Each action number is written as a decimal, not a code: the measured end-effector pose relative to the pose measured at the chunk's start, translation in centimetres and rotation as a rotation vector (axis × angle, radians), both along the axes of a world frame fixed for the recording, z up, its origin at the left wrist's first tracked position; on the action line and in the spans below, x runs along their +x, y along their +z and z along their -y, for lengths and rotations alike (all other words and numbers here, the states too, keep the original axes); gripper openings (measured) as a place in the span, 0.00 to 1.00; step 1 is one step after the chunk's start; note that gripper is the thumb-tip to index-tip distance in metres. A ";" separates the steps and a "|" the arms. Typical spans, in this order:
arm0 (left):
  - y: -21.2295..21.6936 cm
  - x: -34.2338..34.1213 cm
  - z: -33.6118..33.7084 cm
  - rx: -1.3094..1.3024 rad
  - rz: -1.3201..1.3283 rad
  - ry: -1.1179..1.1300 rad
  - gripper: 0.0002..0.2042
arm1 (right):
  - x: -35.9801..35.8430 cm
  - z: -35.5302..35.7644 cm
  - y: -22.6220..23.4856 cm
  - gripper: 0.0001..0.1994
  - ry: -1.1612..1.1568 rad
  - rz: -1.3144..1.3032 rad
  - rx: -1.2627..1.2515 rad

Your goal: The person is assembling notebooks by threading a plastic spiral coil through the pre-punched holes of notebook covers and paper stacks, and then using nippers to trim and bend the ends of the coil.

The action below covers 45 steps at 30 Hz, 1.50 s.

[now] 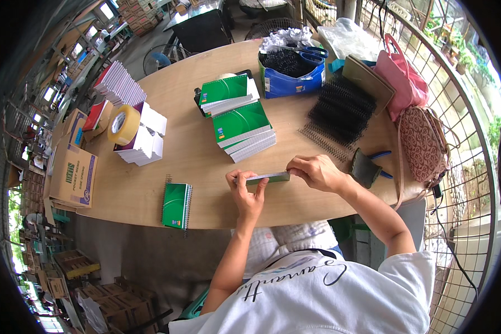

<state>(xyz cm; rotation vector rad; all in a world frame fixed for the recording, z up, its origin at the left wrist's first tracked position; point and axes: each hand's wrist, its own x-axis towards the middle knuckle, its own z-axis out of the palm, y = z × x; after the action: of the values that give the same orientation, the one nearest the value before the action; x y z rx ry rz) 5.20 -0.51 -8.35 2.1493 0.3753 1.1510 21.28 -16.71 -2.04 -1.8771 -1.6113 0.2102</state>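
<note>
My left hand point(246, 196) grips a small green-covered notebook point(275, 178) near the table's front edge, with the thumb on the near face and the fingers behind. The notebook is tilted so that its long grey page edge faces up. At its right end, my right hand point(318, 173) has thumb and fingers pinched together against the corner; what lies between these fingertips is hidden. Beyond my hands sit stacks of green notebooks point(242, 121). To the left lies a green notebook with wire coils point(176, 205) along its sides.
Black wire coils point(342, 108) lie at the right, near blue-handled pliers point(379, 156) partly under a dark cloth piece. A blue box point(292, 80) holds more coils. A tape roll point(123, 124), white pads point(149, 139) and a cardboard box point(75, 173) stand left. Bags point(423, 142) line the right edge.
</note>
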 end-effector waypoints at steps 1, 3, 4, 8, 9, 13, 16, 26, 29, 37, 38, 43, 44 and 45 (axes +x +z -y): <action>-0.2 -0.1 -0.1 0.007 0.000 0.000 0.19 | -0.5 0.0 0.4 0.08 -0.034 -0.027 -0.004; -0.2 0.0 -0.1 0.013 0.004 0.004 0.19 | -1.5 -0.2 1.1 0.08 -0.105 -0.081 -0.014; -0.1 0.0 0.0 0.012 0.008 0.010 0.20 | -1.5 -0.6 0.5 0.07 -0.092 0.023 0.074; -0.5 0.0 0.2 0.038 -0.002 -0.007 0.19 | -2.3 -0.5 0.6 0.09 -0.092 0.104 0.166; -0.6 0.0 0.2 0.032 0.003 0.003 0.19 | -2.5 -0.7 0.5 0.09 -0.115 0.090 0.129; -0.5 -0.4 0.3 0.011 -0.001 -0.007 0.18 | -2.8 -0.3 -0.4 0.15 -0.250 0.204 0.057; 0.3 -2.2 -0.3 0.045 -0.028 0.009 0.19 | -2.0 2.6 1.7 0.20 -0.730 0.183 0.037; 0.7 -1.8 -0.9 -0.008 -0.059 -0.028 0.27 | -0.5 11.7 -2.6 0.26 -1.148 0.135 -0.299; 0.3 -1.5 -1.5 -0.025 -0.082 -0.141 0.28 | 1.2 10.0 1.2 0.24 -0.606 -0.180 0.293; 0.3 -0.7 -1.2 -0.019 -0.085 -0.190 0.28 | 1.8 0.1 1.9 0.25 0.161 -0.647 -0.273; 0.4 -0.6 -1.1 0.005 -0.078 -0.194 0.29 | 2.3 0.1 1.5 0.26 0.158 -0.788 -0.240; 0.6 -0.9 -0.9 0.013 -0.076 -0.201 0.30 | 2.4 -0.4 0.6 0.25 0.035 -0.596 -0.228; 0.5 -0.8 -0.7 0.004 -0.064 -0.201 0.30 | 2.5 0.0 0.9 0.21 0.140 -0.959 -0.123; 0.5 -0.7 -0.5 -0.004 -0.053 -0.201 0.30 | 2.3 -0.2 1.1 0.21 0.136 -0.792 -0.177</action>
<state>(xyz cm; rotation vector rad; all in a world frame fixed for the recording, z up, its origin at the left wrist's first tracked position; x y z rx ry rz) 4.46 0.03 -7.86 2.1614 0.1787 0.9815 23.61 -16.55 -0.93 -1.5021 -1.1752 1.0389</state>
